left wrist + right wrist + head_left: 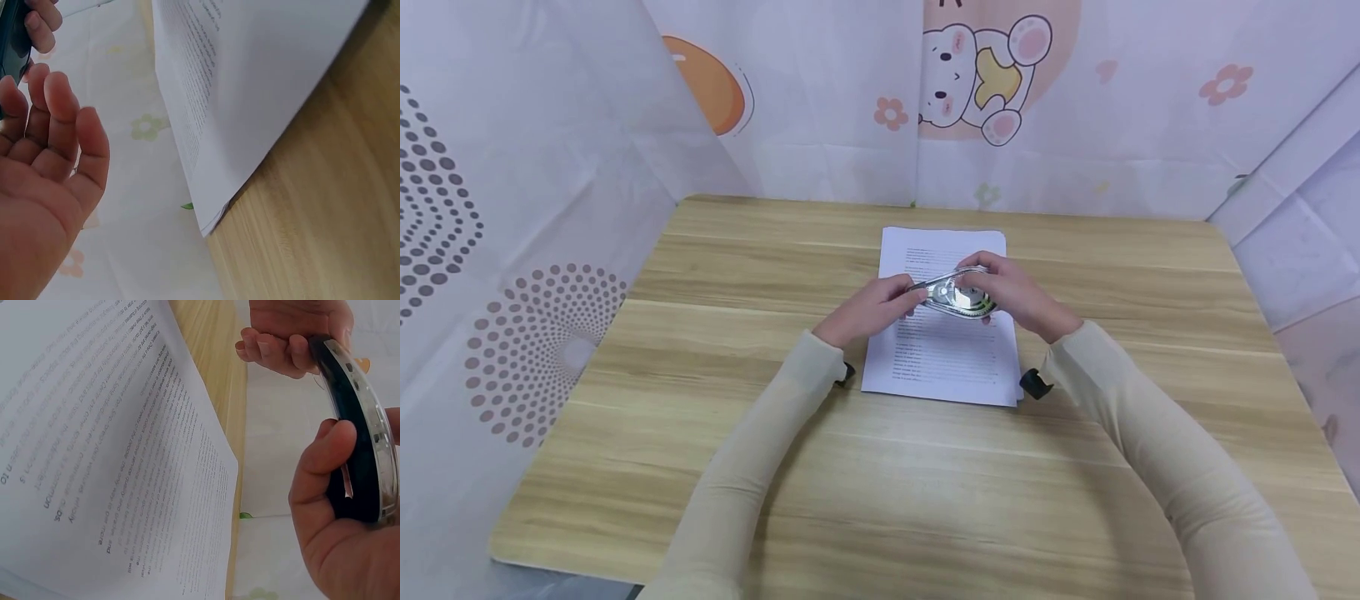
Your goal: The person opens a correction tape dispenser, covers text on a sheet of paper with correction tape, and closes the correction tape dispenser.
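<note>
A teardrop-shaped, clear-covered dispenser that looks like a correction tape [953,297] is held above a stack of printed paper [943,367]. My left hand [874,308] pinches its narrow end. At the wide end, my right hand [1021,293] grips it with thumb and fingers on both sides. The right wrist view shows its dark teal underside [345,406] and transparent shell edge-on, clear of the sheets. Only a dark bit of the tape [14,44] shows in the left wrist view, past the left hand's bent fingers.
The wooden table [737,267] spreads out around the paper stack. Patterned cloth curtains [820,158] hang behind the table and at its sides. A dark strap piece [1036,383] shows under the right wrist, with another [847,374] under the left.
</note>
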A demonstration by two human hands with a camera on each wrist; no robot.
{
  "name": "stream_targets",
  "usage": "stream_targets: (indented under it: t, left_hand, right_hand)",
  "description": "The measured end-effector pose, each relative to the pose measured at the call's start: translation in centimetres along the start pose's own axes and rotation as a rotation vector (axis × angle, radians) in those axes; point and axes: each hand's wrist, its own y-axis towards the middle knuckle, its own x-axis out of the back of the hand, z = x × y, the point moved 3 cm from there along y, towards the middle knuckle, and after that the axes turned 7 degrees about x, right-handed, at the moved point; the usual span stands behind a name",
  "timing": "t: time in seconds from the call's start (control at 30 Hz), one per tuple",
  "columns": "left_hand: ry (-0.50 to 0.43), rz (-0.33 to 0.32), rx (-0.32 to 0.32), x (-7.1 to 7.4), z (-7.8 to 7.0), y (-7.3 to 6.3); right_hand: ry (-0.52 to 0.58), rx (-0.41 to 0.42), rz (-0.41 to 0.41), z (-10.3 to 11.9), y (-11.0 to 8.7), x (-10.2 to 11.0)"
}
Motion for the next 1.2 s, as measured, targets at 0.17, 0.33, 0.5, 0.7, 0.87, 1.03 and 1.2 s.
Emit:
stream_targets:
  t: [0.17, 0.33, 0.5, 0.7, 0.87, 1.03, 1.2]
  left_hand:
    - [0.028, 0.034, -0.004, -0.1, -0.5, -0.2]
    - [0.049, 0.061, -0.009, 0.0, -1.3, -0.5]
    - [0.07, 0.078, -0.016, 0.1, -1.7, -0.8]
    - [0.064, 0.073, -0.024, 0.1, -1.5, -0.8]
    - [0.048, 0.03, -0.036, 0.1, -1.4, -1.0]
    - [0.04, 0.012, -0.047, 0.0, -1.5, -1.0]
    - [0.029, 0.007, -0.056, -0.1, -1.6, -0.9]
  right_hand:
    - [0.047, 0.006, 0.014, -0.3, 0.1, 0.0]
    - [0.124, 0.013, 0.023, -0.4, 0.2, 0.0]
    - [0.14, 0.021, 0.037, -0.4, 0.1, 0.0]
    - [0.133, 0.042, 0.053, -0.3, -0.1, 0.0]
    - [0.155, 0.04, 0.061, -0.4, -0.1, 0.3]
    - [0.209, 0.011, 0.053, -0.5, -0.1, 0.4]
    - [0.299, -0.001, 0.047, -0.4, -0.2, 0.3]
